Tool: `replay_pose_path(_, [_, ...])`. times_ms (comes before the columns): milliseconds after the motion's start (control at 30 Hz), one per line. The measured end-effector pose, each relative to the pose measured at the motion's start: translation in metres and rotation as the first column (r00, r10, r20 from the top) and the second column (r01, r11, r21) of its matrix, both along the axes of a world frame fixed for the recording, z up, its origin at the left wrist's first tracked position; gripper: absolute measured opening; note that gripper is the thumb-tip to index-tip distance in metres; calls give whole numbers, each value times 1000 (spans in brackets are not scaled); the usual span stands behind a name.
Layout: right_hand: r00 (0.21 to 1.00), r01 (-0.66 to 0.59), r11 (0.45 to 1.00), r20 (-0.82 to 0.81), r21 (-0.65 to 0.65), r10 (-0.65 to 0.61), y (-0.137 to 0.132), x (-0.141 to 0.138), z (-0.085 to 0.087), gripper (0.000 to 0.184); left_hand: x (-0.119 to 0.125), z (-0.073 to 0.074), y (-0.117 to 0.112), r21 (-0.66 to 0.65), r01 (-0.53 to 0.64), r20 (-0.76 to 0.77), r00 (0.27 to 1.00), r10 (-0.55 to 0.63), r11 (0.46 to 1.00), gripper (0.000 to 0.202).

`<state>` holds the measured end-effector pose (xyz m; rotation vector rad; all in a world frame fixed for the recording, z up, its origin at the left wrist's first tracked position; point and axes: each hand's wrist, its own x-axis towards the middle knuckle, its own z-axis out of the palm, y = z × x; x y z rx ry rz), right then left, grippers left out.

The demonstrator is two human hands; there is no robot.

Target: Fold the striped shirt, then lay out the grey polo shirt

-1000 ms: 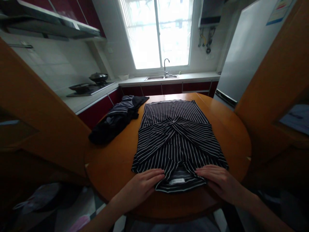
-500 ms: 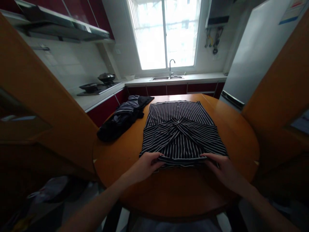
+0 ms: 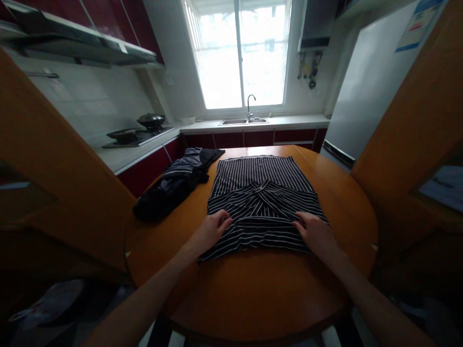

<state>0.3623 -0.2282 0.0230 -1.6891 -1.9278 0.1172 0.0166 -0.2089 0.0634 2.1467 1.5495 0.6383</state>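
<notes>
Wooden bench (image 3: 264,294), lower centre | striped garment (image 3: 265,205), mid-frame: likely light, limp; hold at fold ends | left hand (image 3: 211,232), right hand (image 3: 318,236): fingers curled narrow, grip cannot be told

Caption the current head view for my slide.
Left hand and right hand at a partly folded striped shirt, dark clothing beside it on a wooden table.

A striped shirt (image 3: 265,236) lies on the wooden table (image 3: 275,294), its near end folded; the left hand (image 3: 212,230) is at the shirt's left side, the right hand (image 3: 317,234) at its right; dark clothing (image 3: 177,179) lies left of the shirt; a sink (image 3: 233,122) is beyond it.
</notes>
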Motion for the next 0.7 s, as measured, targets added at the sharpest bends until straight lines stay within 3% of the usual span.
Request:
replay_pose_path(167, [983, 14, 991, -182, 130, 10, -34, 44, -1, 26, -28, 5, -38, -76, 59, -16, 998, -60, 995, 33])
replay_pose_path(367, [993, -51, 989, -103, 136, 65, -76, 73, -20, 23, -54, -15, -64, -49, 104, -56, 993, -106, 993, 24])
replay_pose_path(533, [999, 3, 994, -44, 106, 2, -76, 74, -34, 18, -59, -22, -65, -6, 116, -24, 993, -116, 993, 35])
replay_pose_path(700, [999, 33, 994, -27, 107, -30, -69, 74, -37, 20, -62, -21, -67, 26, 82, -16, 997, -81, 996, 46])
